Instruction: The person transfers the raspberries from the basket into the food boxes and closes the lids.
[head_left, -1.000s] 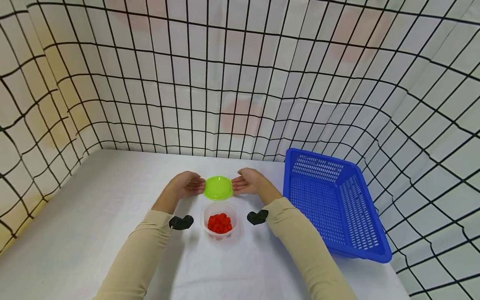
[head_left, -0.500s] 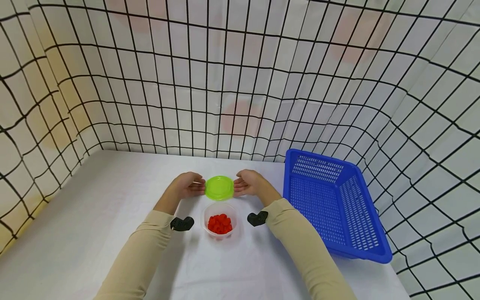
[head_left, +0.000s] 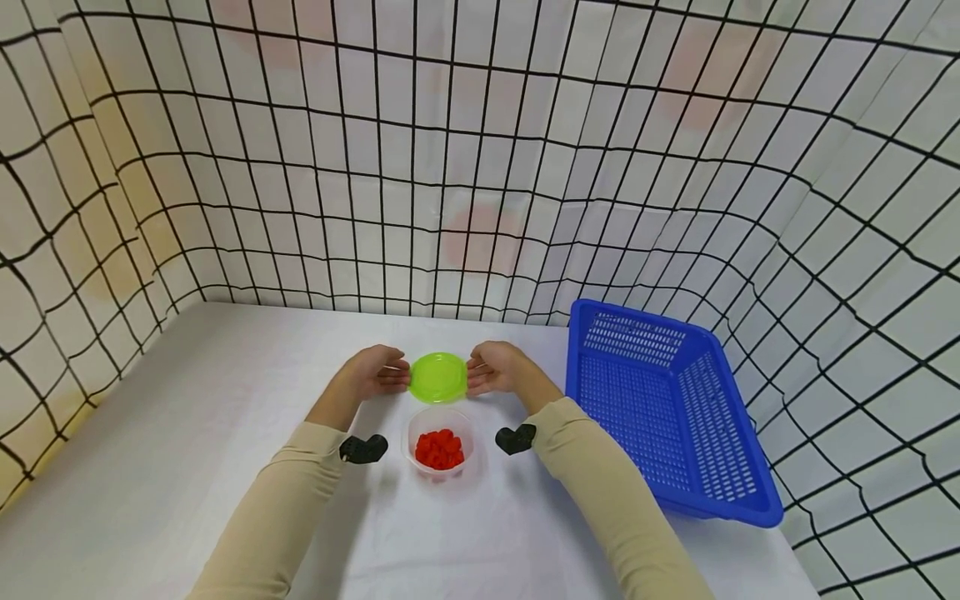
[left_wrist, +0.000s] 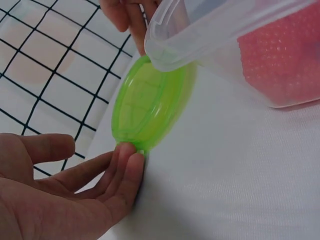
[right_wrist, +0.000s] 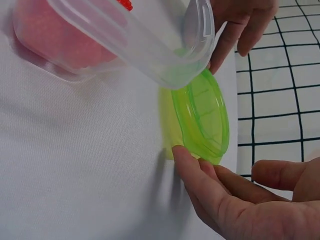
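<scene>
A round green plastic lid [head_left: 438,377] lies on the white cloth, behind a clear plastic container [head_left: 411,432]. Inside the container are several red, bumpy pieces that look like raspberries [head_left: 439,450]. My left hand [head_left: 375,372] is at the lid's left edge, its fingertips touching the rim and the thumb held apart. On the opposite side my right hand [head_left: 497,368] touches the rim the same way with extended fingers. Both wrist views show the fingertips against the lid [left_wrist: 145,105], the thumbs off it, and the container's wall [right_wrist: 150,55] hiding part of the lid.
To the right stands a large blue perforated basket [head_left: 637,417], close to my right forearm. Black wire grid [head_left: 480,192] over white sheeting borders the back and both sides. White cloth [head_left: 187,417] covers the table.
The lid shifted slightly to the right between the first and second frames, and has barely moved since. Both hands stay at its edges, and the container has not moved.
</scene>
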